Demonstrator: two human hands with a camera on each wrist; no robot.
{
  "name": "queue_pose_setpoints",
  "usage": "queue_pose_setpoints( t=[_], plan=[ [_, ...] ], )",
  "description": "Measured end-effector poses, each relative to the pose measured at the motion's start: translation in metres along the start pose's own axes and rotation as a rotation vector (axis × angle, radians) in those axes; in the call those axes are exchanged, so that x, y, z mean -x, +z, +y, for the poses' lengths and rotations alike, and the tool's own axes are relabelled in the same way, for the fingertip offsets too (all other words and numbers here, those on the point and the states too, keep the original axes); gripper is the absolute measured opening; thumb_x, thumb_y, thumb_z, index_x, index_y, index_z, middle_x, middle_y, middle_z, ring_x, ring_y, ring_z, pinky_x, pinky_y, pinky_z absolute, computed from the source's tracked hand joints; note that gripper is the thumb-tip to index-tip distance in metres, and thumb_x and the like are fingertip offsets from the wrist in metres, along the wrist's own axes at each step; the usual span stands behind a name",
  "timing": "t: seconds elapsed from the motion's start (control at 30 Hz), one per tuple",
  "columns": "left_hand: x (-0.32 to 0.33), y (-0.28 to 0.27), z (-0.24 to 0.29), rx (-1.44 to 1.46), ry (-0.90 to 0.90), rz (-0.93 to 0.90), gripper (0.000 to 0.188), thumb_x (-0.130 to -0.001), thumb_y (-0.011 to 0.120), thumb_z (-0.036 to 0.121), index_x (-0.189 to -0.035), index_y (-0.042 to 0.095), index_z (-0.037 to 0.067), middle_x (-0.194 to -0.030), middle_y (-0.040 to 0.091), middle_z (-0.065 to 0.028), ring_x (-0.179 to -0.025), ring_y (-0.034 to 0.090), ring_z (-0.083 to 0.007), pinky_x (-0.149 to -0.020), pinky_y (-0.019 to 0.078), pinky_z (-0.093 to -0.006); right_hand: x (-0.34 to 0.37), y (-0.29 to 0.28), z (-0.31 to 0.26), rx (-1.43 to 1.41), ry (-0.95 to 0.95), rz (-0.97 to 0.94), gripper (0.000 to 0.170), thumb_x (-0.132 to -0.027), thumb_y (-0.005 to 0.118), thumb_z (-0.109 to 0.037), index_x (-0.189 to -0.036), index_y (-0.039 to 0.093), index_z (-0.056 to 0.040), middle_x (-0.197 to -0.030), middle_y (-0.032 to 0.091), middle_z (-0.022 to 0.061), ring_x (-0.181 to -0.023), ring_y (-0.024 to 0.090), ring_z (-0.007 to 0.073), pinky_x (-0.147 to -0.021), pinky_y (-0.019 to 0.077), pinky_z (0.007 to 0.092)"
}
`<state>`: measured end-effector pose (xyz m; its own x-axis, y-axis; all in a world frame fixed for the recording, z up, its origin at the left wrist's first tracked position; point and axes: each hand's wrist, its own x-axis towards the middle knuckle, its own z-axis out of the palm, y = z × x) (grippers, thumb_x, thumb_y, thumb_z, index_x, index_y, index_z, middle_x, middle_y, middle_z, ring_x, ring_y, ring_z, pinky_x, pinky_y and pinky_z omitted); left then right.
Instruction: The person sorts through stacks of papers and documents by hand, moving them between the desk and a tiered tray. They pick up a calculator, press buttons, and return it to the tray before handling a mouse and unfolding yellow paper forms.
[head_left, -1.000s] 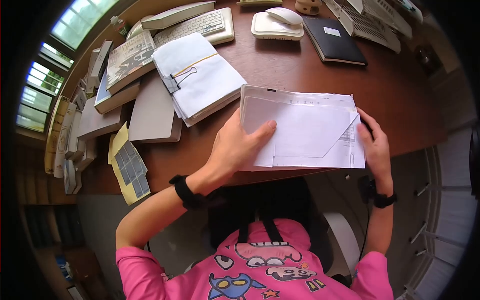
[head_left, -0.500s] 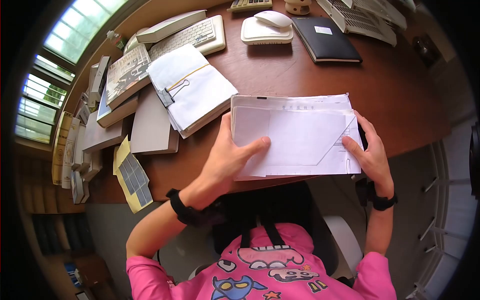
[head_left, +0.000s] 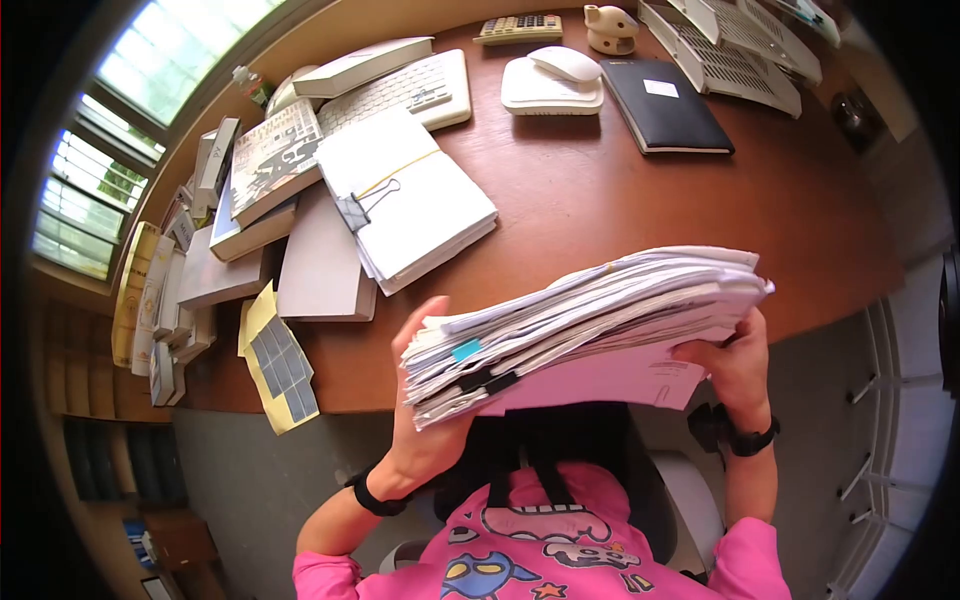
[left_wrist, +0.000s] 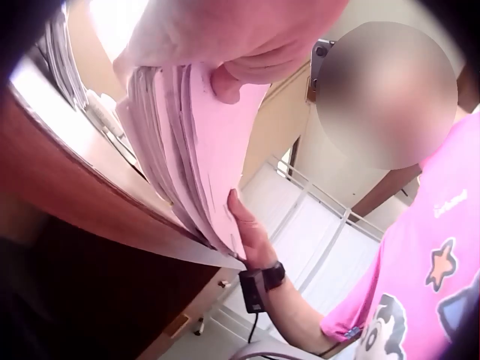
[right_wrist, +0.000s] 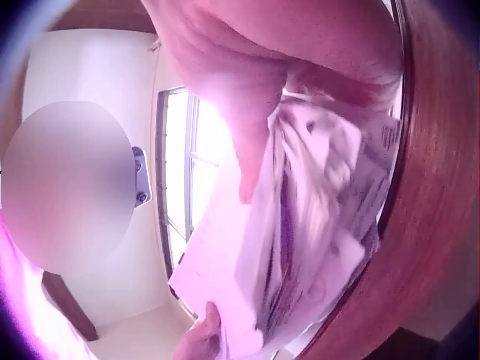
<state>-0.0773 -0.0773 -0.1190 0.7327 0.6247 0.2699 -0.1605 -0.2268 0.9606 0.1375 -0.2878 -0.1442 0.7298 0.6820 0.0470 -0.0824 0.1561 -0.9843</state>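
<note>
Paper stack (head_left: 585,330), newly tilted, between both hands (head_left: 428,438) (head_left: 744,366)

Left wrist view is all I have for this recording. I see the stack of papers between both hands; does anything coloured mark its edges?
Observer: Yes. In the head view, a bright blue tab shows at the end of the stack of papers near the left hand.
Operator: Is there another bundle of paper on the desk?
Observer: Yes, a white bundle with a binder clip on it lies on the desk.
Operator: And anything at the desk's front edge, over on the left?
Observer: A yellow sheet with grey rectangles; its lower end juts past the edge.
</note>
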Motion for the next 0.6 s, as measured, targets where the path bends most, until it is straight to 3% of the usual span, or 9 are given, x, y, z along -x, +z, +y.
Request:
queue_pose_setpoints(
  t=[0.07, 0.13, 0.17, 0.23, 0.27, 0.37, 0.43, 0.47, 0.6],
  plan=[
    [0.002, -0.015, -0.001, -0.234, 0.019, -0.062, 0.070, -0.082, 0.070, 0.001, -0.140, 0.030, 0.002, -0.118, 0.055, -0.0108, -0.108, 0.056, -0.0175, -0.098, 0.0424, -0.0313, -0.004, 0.005, -0.007, 0.041, -0.032, -0.029, 0.058, -0.065, 0.078, 0.011, -0.117, 0.054, 0.0010, -0.105, 0.066, 0.0105, -0.094, 0.065, 0.0178, -0.082, 0.0553, 0.0317],
    [-0.003, -0.012, -0.004, 0.025, 0.077, -0.117, 0.066, -0.084, 0.070, 0.005, -0.138, 0.032, 0.002, -0.115, 0.057, -0.0104, -0.108, 0.055, -0.0166, -0.097, 0.0435, -0.0302, -0.011, 0.009, -0.010, 0.012, -0.181, 0.005, 0.055, -0.066, 0.079, 0.009, -0.115, 0.056, 0.0013, -0.104, 0.067, 0.0101, -0.094, 0.065, 0.0176, -0.081, 0.0558, 0.0315],
    [-0.003, -0.010, -0.004, 0.050, 0.010, -0.059, 0.068, -0.081, 0.072, 0.004, -0.137, 0.033, 0.001, -0.115, 0.056, -0.0100, -0.108, 0.055, -0.0164, -0.096, 0.0439, -0.0300, -0.012, 0.012, -0.019, -0.146, 0.078, 0.046, 0.058, -0.066, 0.079, 0.009, -0.119, 0.055, 0.0018, -0.103, 0.067, 0.0096, -0.092, 0.065, 0.0163, -0.081, 0.0553, 0.0308],
    [-0.007, -0.016, -0.005, -0.167, -0.020, -0.045, 0.073, -0.074, 0.079, 0.001, -0.134, 0.037, 0.001, -0.117, 0.055, -0.0091, -0.109, 0.055, -0.0162, -0.096, 0.0452, -0.0305, -0.021, 0.015, -0.017, -0.038, 0.026, -0.027, 0.060, -0.066, 0.079, 0.009, -0.120, 0.054, 0.0021, -0.103, 0.067, 0.0099, -0.091, 0.065, 0.0159, -0.081, 0.0549, 0.0304],
    [0.000, -0.020, -0.015, -0.013, -0.198, -0.007, 0.076, -0.068, 0.083, -0.001, -0.131, 0.040, 0.001, -0.121, 0.053, -0.0083, -0.111, 0.054, -0.0162, -0.096, 0.0453, -0.0307, -0.024, 0.016, -0.016, 0.071, -0.021, -0.093, 0.061, -0.065, 0.080, 0.008, -0.120, 0.053, 0.0023, -0.103, 0.067, 0.0101, -0.090, 0.065, 0.0156, -0.080, 0.0546, 0.0300],
    [-0.004, -0.019, -0.018, 0.230, -0.219, -0.013, 0.079, -0.064, 0.086, 0.001, -0.129, 0.042, 0.002, -0.125, 0.050, -0.0077, -0.113, 0.052, -0.0166, -0.095, 0.0459, -0.0305, -0.013, 0.017, -0.006, 0.087, 0.020, -0.076, 0.065, -0.058, 0.085, 0.006, -0.117, 0.057, 0.0019, -0.106, 0.066, 0.0100, -0.095, 0.063, 0.0155, -0.084, 0.0523, 0.0314],
    [-0.007, -0.014, -0.021, 0.310, -0.017, -0.031, 0.088, -0.057, 0.091, 0.006, -0.129, 0.041, 0.003, -0.126, 0.048, -0.0074, -0.114, 0.051, -0.0170, -0.094, 0.0470, -0.0303, -0.008, 0.005, 0.006, 0.271, 0.013, -0.151, 0.066, -0.054, 0.089, 0.003, -0.114, 0.060, 0.0011, -0.107, 0.066, 0.0071, -0.099, 0.060, 0.0149, -0.087, 0.0506, 0.0326],
    [-0.007, -0.016, -0.030, 0.046, 0.097, -0.061, 0.096, -0.052, 0.094, 0.011, -0.130, 0.039, 0.003, -0.127, 0.047, -0.0074, -0.114, 0.051, -0.0169, -0.094, 0.0468, -0.0320, -0.006, -0.001, 0.013, 0.272, 0.017, -0.156, 0.066, -0.054, 0.089, 0.003, -0.114, 0.060, 0.0011, -0.107, 0.066, 0.0071, -0.099, 0.060, 0.0149, -0.087, 0.0506, 0.0326],
    [-0.016, -0.012, -0.034, 0.193, 0.113, -0.043, 0.094, -0.050, 0.095, 0.019, -0.124, 0.040, 0.003, -0.126, 0.048, -0.0115, -0.115, 0.052, -0.0230, -0.098, 0.0443, -0.0380, -0.003, -0.010, 0.018, 0.256, 0.038, -0.222, 0.085, -0.051, 0.094, -0.010, -0.124, 0.053, 0.0022, -0.115, 0.063, 0.0085, -0.103, 0.058, 0.0181, -0.092, 0.0483, 0.0346]
  ],
)
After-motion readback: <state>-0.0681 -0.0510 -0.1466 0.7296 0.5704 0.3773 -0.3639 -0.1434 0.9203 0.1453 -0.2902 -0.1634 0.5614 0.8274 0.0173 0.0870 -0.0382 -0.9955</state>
